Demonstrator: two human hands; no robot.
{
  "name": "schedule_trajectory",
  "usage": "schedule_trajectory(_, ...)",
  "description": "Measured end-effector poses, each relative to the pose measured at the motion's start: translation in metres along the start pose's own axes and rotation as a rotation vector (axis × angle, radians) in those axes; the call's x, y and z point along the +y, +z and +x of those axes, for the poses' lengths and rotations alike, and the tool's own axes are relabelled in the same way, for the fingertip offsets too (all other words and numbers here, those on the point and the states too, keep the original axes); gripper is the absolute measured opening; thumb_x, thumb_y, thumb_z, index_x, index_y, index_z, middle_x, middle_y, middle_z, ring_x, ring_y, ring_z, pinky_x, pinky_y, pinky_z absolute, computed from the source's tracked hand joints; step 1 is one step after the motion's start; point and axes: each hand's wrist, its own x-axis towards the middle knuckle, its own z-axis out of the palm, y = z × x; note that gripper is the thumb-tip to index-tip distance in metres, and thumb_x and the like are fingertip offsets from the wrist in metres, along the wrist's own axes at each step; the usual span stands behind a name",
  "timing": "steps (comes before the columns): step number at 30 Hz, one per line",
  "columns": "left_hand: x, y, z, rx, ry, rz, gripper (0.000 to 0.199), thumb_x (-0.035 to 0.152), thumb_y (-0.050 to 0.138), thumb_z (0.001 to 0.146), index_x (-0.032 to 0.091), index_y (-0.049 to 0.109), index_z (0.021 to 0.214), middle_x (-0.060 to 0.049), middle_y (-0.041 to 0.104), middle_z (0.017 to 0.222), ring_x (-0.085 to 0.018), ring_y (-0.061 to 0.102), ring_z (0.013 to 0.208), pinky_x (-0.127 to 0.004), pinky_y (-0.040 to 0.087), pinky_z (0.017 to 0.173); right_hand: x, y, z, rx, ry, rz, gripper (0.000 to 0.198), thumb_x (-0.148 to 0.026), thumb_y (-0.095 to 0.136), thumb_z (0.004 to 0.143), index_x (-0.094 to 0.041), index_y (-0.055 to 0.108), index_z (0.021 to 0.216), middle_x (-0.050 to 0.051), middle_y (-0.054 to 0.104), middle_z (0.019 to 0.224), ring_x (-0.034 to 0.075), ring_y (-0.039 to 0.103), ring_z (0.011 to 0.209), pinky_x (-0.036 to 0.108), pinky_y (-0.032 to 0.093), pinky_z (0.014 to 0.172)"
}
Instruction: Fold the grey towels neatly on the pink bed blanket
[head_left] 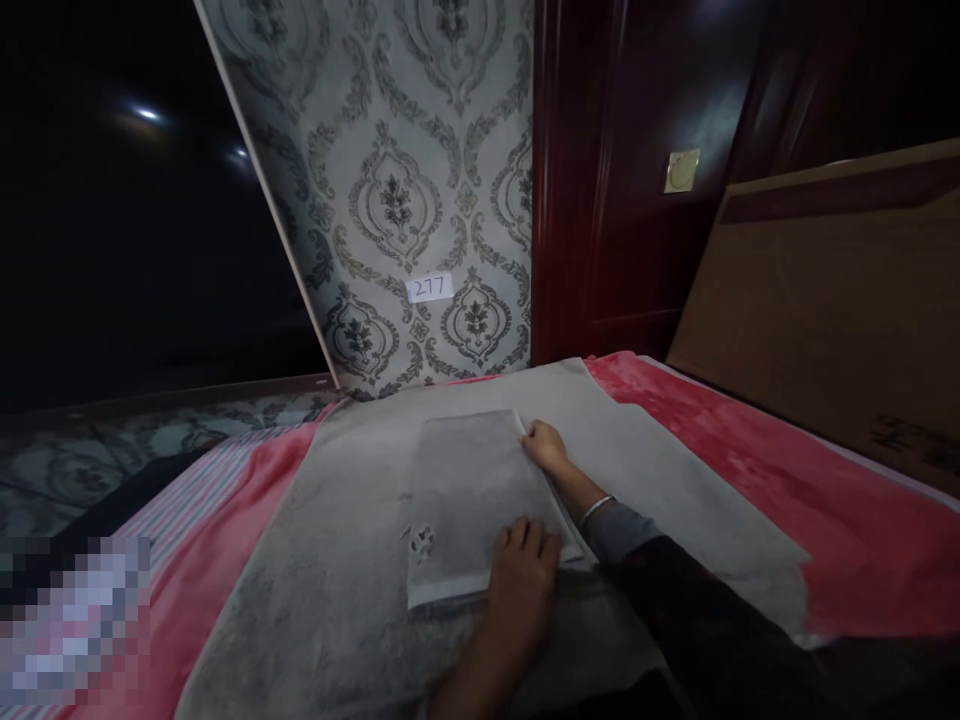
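A folded grey cloth (469, 490) with pale edges lies flat in front of me. It carries a small black-and-white motif near its lower left corner. My right hand (545, 447) is closed in a pinch on the cloth's far right edge, a bracelet (598, 508) around that wrist. On the near edge, towards the right, my left hand (523, 575) rests with its fingers laid over the top of the cloth. Its thumb is hard to make out. Beneath the folded piece spreads a larger light-grey cloth (330, 560).
Pink-red bedding (877, 540) shows on both sides of the grey cloth, with striped fabric (187, 480) at left. A large cardboard box (832, 300) leans at right. Behind stand patterned wallpaper (397, 200) with a "277" label (430, 287), and a dark red wood panel (637, 240).
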Motion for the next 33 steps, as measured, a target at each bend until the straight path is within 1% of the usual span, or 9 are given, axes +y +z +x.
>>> schedule_trajectory(5,0.007,0.015,-0.009,0.056,0.004,0.042,0.031,0.013,0.057,0.090,0.019,0.064,0.120,-0.011,0.066,0.126,-0.026,0.059,0.117,-0.043,0.049,0.095,0.003,0.003,0.003,-0.012,-0.006,-0.013,0.014,-0.021,0.063,0.087,-0.016,0.071,0.097,0.010,0.072,0.098,0.020,0.066,0.090,0.023,0.041,0.067)
schedule_trajectory(11,0.007,0.015,-0.015,0.091,0.018,0.049,0.035,0.013,0.054,0.091,0.018,0.062,0.124,-0.010,0.066,0.129,-0.027,0.059,0.120,-0.043,0.049,0.098,0.000,0.005,0.008,-0.001,-0.019,-0.033,0.018,-0.023,0.057,0.091,-0.019,0.070,0.104,0.009,0.071,0.106,0.020,0.066,0.098,0.023,0.042,0.070)
schedule_trajectory(16,0.012,0.012,-0.019,-0.019,0.014,0.002,0.041,0.022,0.054,0.092,0.016,0.057,0.133,-0.014,0.060,0.138,-0.030,0.053,0.129,-0.049,0.046,0.103,0.004,0.001,0.003,0.002,-0.020,-0.080,0.031,-0.012,0.046,0.092,-0.018,0.068,0.113,0.013,0.071,0.110,0.024,0.066,0.100,0.028,0.046,0.077)
schedule_trajectory(19,0.012,-0.007,-0.019,-0.128,0.044,-0.138,0.056,0.039,0.060,0.090,0.018,0.051,0.141,-0.015,0.051,0.148,-0.034,0.044,0.138,-0.056,0.040,0.110,-0.005,-0.005,-0.002,0.002,-0.085,-0.111,0.039,-0.012,0.045,0.092,-0.015,0.065,0.125,0.018,0.067,0.119,0.028,0.063,0.108,0.034,0.047,0.086)
schedule_trajectory(22,-0.006,-0.040,-0.011,-0.207,0.113,-0.353,0.044,0.034,0.053,0.095,0.029,0.053,0.139,-0.005,0.059,0.141,-0.023,0.050,0.134,-0.049,0.037,0.115,-0.023,-0.006,-0.011,0.003,-0.252,-0.131,0.051,-0.019,0.048,0.094,-0.016,0.051,0.144,0.016,0.050,0.145,0.026,0.045,0.134,0.035,0.037,0.107)
schedule_trajectory(24,-0.029,-0.059,-0.004,-0.193,0.031,-0.395,0.037,0.025,0.045,0.098,0.029,0.058,0.133,-0.003,0.065,0.133,-0.018,0.055,0.128,-0.047,0.035,0.117,-0.031,-0.001,-0.021,-0.018,-0.401,-0.168,0.059,-0.031,0.051,0.096,-0.019,0.039,0.153,0.012,0.033,0.159,0.027,0.026,0.146,0.040,0.026,0.116)
schedule_trajectory(26,-0.057,-0.068,0.001,-0.173,-0.108,-0.307,0.039,0.025,0.045,0.097,0.025,0.058,0.134,-0.008,0.061,0.139,-0.023,0.049,0.135,-0.055,0.028,0.119,-0.032,0.008,-0.031,-0.076,-0.523,-0.241,0.065,-0.044,0.050,0.097,-0.020,0.034,0.155,0.011,0.024,0.162,0.031,0.017,0.149,0.050,0.019,0.118)
schedule_trajectory(29,-0.088,-0.062,-0.005,-0.284,-0.224,-0.162,0.051,0.034,0.055,0.092,0.023,0.053,0.141,-0.014,0.044,0.154,-0.034,0.033,0.146,-0.066,0.023,0.116,-0.021,0.023,-0.042,-0.158,-0.586,-0.330,0.063,-0.052,0.041,0.100,-0.020,0.035,0.155,0.013,0.026,0.161,0.033,0.021,0.148,0.055,0.019,0.116)
schedule_trajectory(33,-0.101,-0.041,-0.023,-0.390,-0.234,-0.176,0.058,0.037,0.054,0.092,0.027,0.044,0.148,-0.011,0.034,0.160,-0.033,0.024,0.150,-0.066,0.020,0.117,-0.011,0.033,-0.043,-0.163,-0.579,-0.342,0.064,-0.054,0.037,0.101,-0.020,0.035,0.155,0.014,0.025,0.161,0.033,0.022,0.148,0.053,0.019,0.117)
